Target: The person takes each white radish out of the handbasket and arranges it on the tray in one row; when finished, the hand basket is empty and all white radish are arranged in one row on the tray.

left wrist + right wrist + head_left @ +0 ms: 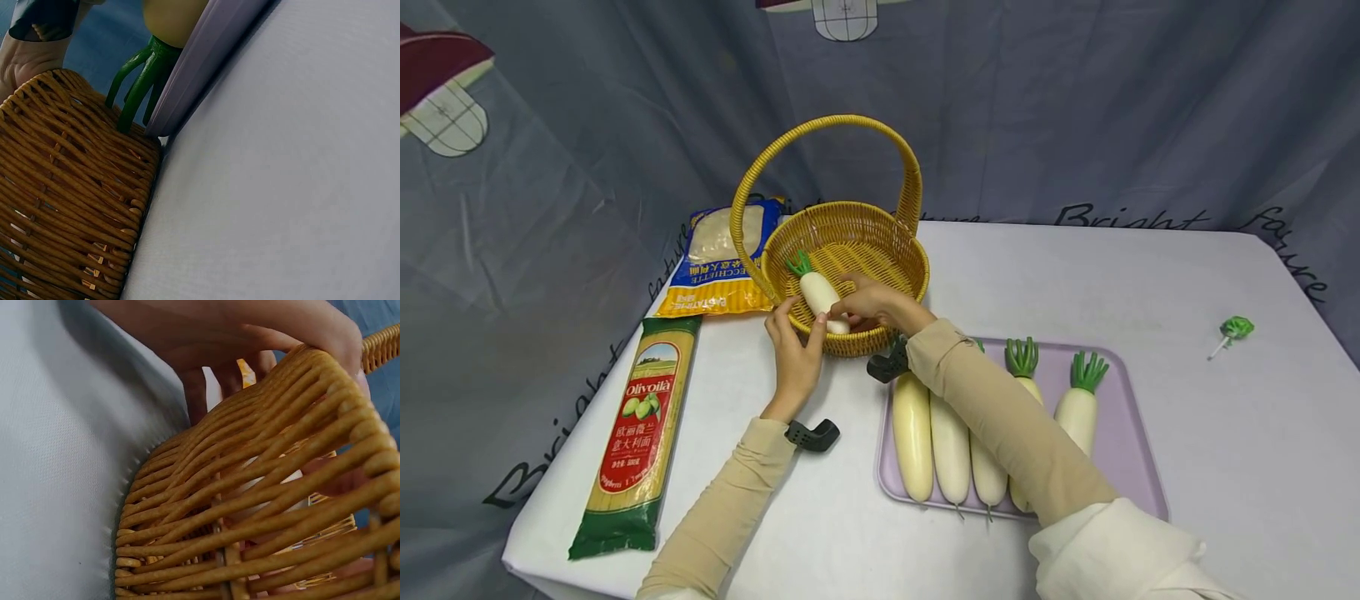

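A white radish [821, 293] with green leaf stubs lies tilted inside the yellow wicker basket [850, 214], its leafy end toward the back left. My right hand [872, 302] reaches over the front rim and holds the radish near its lower end, other fingers partly hidden beneath. With thumb at the rim and fingers along the outer wall, my left hand [796, 358] grips the basket at its front left. The right wrist view shows the left hand [250, 328] over the woven wall [250, 487]. In the left wrist view the basket wall [69, 181] hides the left fingers.
A lilac tray [1123, 467] with several white radishes [951, 450] lies under my right forearm. On the left are a spaghetti packet [636, 433] and a blue and yellow pasta bag [718, 271]. A green lollipop-like item [1236, 327] lies far right.
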### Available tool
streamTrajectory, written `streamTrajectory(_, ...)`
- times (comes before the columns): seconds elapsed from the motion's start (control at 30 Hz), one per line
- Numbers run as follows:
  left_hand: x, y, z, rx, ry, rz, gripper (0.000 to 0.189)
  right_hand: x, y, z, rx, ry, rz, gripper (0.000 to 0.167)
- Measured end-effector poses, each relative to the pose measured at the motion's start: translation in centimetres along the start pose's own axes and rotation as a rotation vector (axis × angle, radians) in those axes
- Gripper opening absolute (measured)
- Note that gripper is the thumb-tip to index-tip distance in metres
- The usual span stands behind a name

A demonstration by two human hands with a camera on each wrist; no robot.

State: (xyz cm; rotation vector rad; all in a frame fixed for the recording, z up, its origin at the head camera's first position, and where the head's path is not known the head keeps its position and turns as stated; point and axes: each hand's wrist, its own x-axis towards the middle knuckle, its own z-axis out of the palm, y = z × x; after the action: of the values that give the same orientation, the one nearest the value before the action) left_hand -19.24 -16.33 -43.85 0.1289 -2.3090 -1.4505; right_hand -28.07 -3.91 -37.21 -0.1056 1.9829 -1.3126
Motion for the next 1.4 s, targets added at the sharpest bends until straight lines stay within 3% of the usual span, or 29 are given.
streamTrajectory(0.53, -0.2, 0.1, 0.2, 0.002, 0.007, 0.022, 0.047, -0.1, 0.5, -1.1, 0.282, -0.158, -0.064, 0.049)
streamTrajectory(0.8, -0.2, 0.1, 0.2, -0.003, 0.006, 0.017, 0.051, -0.8, 0.3, -1.8, 0.473, -0.194, -0.122, 0.046)
streamTrajectory(1.0, -0.3, 0.0, -0.1, 0.003, 0.019, 0.023, 0.051, -2.8, -0.2, -3.0, 0.573, -0.211, -0.17, 0.047)
streamTrajectory(1.23, -0.2, -0.1, -0.2, -0.008, 0.011, 0.014, 0.052, -7.9, -0.4, -5.7, 0.449, -0.247, -0.293, 0.049)
streamTrajectory(1.4, -0.2, -0.1, 0.0, -0.011, 0.002, 0.014, 0.052, -13.0, 1.8, -8.8, 0.27, -0.176, -0.374, 0.049)
